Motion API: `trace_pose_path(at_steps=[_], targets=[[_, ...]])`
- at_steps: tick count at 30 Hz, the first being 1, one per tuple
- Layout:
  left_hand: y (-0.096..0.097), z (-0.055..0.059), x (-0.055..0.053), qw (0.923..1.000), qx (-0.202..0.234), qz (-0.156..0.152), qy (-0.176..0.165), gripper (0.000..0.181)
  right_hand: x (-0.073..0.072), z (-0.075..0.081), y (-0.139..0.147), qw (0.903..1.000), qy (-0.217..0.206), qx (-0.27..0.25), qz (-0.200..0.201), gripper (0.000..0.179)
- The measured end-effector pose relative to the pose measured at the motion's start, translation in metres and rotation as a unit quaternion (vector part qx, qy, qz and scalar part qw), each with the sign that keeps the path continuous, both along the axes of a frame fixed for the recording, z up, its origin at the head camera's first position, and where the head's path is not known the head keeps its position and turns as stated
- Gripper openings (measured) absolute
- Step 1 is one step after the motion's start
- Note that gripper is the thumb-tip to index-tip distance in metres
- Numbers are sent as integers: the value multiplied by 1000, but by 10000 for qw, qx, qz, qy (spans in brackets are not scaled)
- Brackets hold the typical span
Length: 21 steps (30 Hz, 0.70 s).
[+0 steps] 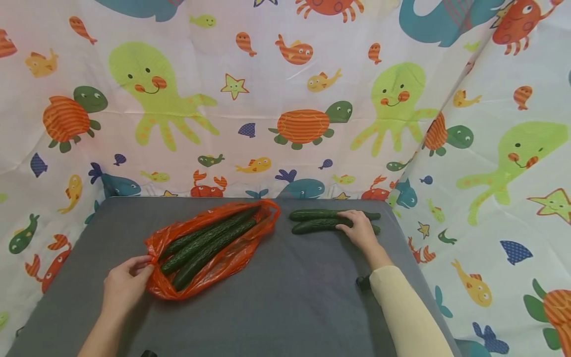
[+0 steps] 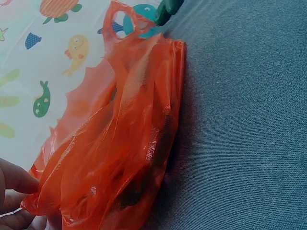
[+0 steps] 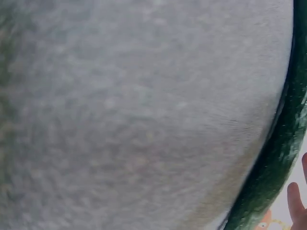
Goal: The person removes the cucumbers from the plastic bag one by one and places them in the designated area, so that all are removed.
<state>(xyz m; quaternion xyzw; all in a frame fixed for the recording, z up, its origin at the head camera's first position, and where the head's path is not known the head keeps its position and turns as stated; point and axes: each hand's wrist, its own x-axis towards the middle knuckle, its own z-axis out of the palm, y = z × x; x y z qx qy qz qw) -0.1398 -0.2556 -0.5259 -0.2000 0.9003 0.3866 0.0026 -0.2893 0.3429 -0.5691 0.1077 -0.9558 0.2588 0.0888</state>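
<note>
An orange-red plastic bag (image 1: pixel 232 260) lies slantwise on the left of the grey table, with several long cucumbers (image 1: pixel 196 253) in it. My left hand (image 1: pixel 127 282) pinches the bag's near left edge between thumb and fingers. In the left wrist view, those fingers (image 2: pixel 17 179) meet the crumpled plastic bag (image 2: pixel 129 120). At the back right, two more cucumbers (image 1: pixel 314 225) lie side by side. Over their right part is my right hand (image 1: pixel 359 230). In the right wrist view its fingers (image 3: pixel 296 203) look straight and spread, beside a cucumber (image 3: pixel 283 148).
The grey cloth-covered table (image 1: pixel 285 307) fills the lower view. A white curtain (image 1: pixel 267 64) printed with sea animals hangs behind it and along the sides. A small black object (image 1: pixel 363 283) shows beside the right sleeve (image 1: pixel 406 312).
</note>
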Motion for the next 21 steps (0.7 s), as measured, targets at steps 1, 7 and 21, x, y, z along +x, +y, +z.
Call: trace_pose_path(at_steps=[1,7,21], targets=[[0,1,0,10000,-7,-8,-4,36,0,1,-1,10000,15,-53,25,41],[1,3,-2,10000,1,20,-13,37,-1,9,-8,9986,200,-450,170,41],[3,2,-4,10000,-21,37,60,36,2,30,-40,9901,202,-1228,656,38]])
